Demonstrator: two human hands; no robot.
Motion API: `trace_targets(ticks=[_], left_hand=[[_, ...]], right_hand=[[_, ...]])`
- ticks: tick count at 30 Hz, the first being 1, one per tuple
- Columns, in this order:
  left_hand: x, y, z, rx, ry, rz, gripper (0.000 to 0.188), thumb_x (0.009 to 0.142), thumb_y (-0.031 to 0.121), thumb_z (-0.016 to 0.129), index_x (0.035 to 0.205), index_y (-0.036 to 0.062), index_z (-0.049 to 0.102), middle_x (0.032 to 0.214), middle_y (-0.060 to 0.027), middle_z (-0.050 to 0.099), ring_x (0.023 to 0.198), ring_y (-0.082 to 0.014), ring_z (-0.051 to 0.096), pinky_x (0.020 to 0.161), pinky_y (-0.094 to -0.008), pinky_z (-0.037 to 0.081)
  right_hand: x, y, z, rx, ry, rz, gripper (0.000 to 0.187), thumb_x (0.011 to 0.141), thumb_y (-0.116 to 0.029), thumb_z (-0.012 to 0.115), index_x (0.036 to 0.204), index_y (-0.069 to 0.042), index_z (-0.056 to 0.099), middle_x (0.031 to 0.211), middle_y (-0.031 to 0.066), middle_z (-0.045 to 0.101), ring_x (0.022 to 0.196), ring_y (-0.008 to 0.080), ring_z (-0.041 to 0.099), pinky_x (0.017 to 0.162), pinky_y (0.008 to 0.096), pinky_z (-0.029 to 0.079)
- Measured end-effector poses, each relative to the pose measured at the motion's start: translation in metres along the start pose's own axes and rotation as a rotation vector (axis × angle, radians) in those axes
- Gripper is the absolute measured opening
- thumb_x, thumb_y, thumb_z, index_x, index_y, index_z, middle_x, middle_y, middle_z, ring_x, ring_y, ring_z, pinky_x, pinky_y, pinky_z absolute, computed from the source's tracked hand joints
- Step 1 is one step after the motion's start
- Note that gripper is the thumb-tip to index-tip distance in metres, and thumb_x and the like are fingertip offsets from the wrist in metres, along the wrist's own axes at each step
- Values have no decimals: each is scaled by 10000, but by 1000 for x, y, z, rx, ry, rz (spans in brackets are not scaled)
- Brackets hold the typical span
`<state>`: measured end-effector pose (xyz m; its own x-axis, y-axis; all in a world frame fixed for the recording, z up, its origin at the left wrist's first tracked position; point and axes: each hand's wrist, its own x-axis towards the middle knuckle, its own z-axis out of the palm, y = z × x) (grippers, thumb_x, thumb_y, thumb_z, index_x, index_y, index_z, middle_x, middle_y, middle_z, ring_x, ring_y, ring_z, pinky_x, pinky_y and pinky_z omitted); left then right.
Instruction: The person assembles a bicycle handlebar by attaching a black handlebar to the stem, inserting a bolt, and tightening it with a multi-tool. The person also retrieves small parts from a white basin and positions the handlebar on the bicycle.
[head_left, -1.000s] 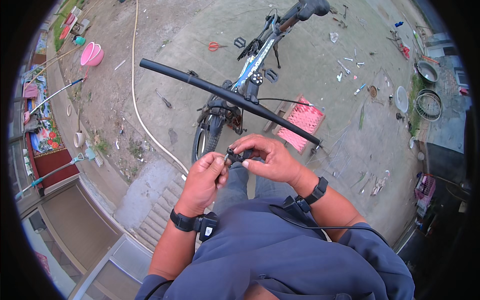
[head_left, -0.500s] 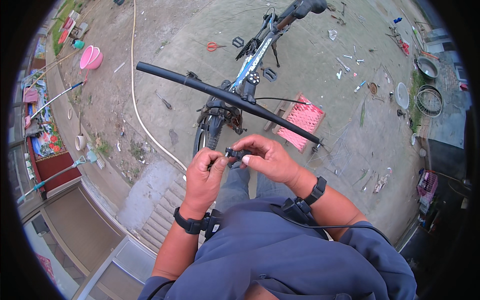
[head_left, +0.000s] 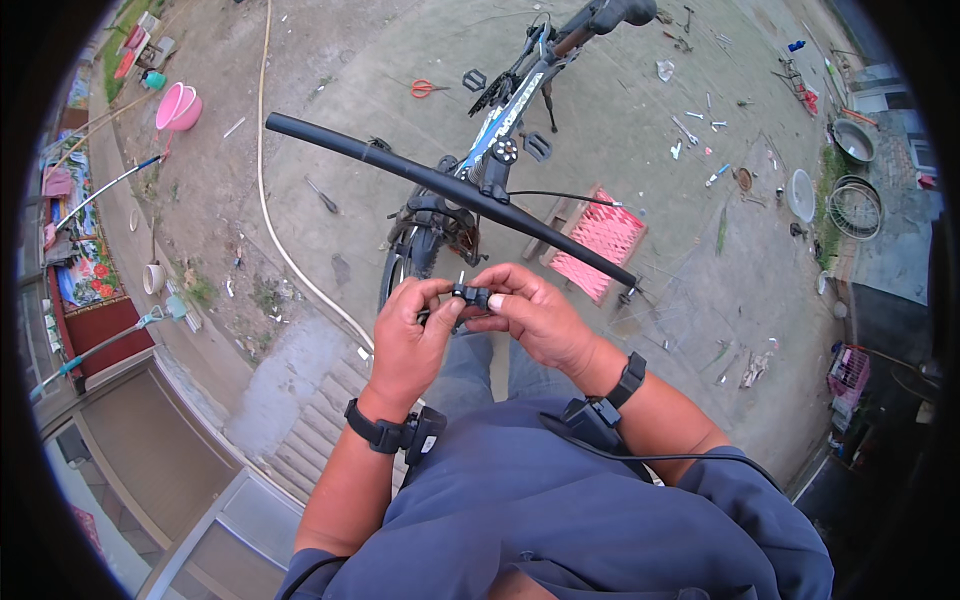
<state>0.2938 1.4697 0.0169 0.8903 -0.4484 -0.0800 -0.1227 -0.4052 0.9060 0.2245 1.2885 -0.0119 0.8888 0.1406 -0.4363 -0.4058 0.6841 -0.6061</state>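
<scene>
We judge the bicycle [head_left: 508, 122], upper centre of the frame, the biggest worry: a knock from knee or elbow could swing its front wheel [head_left: 425, 252], since we stand so near it. Its long black handlebar [head_left: 330, 142] slants across the middle, just beyond our hands, so reaching forward could catch it or the loose cable [head_left: 560, 196] jutting rightward. At the centre, our right hand [head_left: 540, 322] is curled, thumb and fingertips nipping a small black part [head_left: 473, 296]; our left hand [head_left: 408, 325] pinches its other end, fingers nearly closed. A slack or uneven pinch could let that part slip toward the ground, and the thin pale pin [head_left: 462, 278] standing up at its left end could work out. Around us, a hose [head_left: 261, 130] runs down the left, a pink woven stool [head_left: 600, 243] sits right of centre, a pink bucket [head_left: 180, 107] upper left, then a screwdriver [head_left: 322, 195] left of centre and red-handled scissors [head_left: 422, 88] above.
</scene>
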Motion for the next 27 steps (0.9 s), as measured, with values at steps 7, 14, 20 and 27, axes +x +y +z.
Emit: trace_targets(ticks=[7,14,20,27], left_hand=[[22,-7,11,-169,-13,-73,159,927,116,704,1011,-17,679,804,-50,589,737,-144,544,673,-291,459],[52,-10,21,-149,-20,-165,157,927,111,704,1001,-26,683,836,-47,635,769,-117,561,691,-288,471],[74,-12,32,-99,-3,-136,142,919,98,705,982,-28,686,852,-67,653,777,-141,587,701,-303,487],[86,-11,40,47,31,-60,121,904,99,712,952,-11,691,855,-101,663,760,-198,617,691,-335,500]], right_hand=[[4,-11,-2,-2,55,-8,280,1006,-109,520,1276,-35,545,1260,100,609,1062,223,688,884,352,593],[21,-21,-12,-431,260,-174,266,981,-109,607,1235,-35,637,1119,50,650,806,124,699,660,254,550],[38,-25,-18,-926,432,-497,241,879,-74,728,1115,-35,703,978,70,640,758,146,672,651,274,525],[48,-32,-18,-1050,530,-549,232,841,-99,751,1062,-53,698,958,96,634,850,247,694,724,347,555]])
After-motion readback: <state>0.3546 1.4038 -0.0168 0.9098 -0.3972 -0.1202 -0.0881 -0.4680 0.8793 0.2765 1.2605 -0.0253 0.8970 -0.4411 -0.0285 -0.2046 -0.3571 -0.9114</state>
